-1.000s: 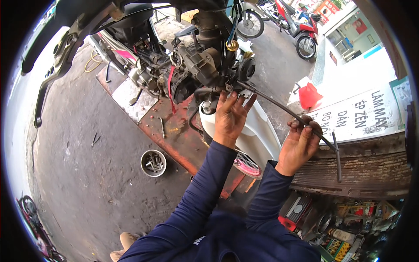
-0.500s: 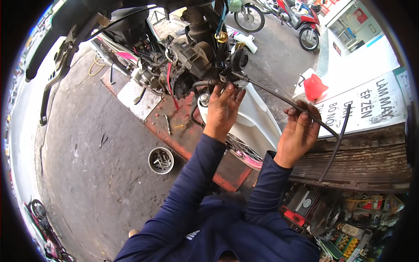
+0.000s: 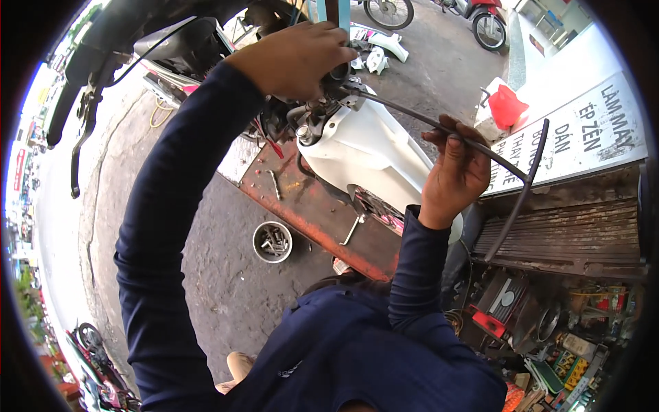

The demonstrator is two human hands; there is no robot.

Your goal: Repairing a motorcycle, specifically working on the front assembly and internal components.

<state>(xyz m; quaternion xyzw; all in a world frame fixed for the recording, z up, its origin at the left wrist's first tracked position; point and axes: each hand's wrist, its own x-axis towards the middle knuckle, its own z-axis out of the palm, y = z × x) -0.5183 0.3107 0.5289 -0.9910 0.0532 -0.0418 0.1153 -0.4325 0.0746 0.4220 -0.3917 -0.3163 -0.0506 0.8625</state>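
Observation:
A long T-handle socket wrench (image 3: 401,110) slants across the motorcycle's front, its crossbar at the right end. Round its shaft, near the crossbar, the fingers of my right hand (image 3: 453,175) are closed. The wrench's far end meets a bracket (image 3: 351,96) above the white front fender (image 3: 367,147). My left hand (image 3: 295,62) reaches over the front of the stripped motorcycle, fingers bent round a part beside the upright blue-edged post. What they grip is hidden behind the hand. Just below the fingers sits a round black part (image 3: 338,73).
A red metal platform (image 3: 309,213) lies under the front wheel, with a small wrench (image 3: 275,184) on it. Beside it stands a metal bowl (image 3: 272,242) of sockets. A brake lever (image 3: 81,137) juts at left. Tools crowd the lower right, near a signboard (image 3: 583,137).
My left hand has left the spot by the bracket and risen up and left onto the motorcycle's front. My right hand stays on the wrench, slightly higher in view. The view has shifted.

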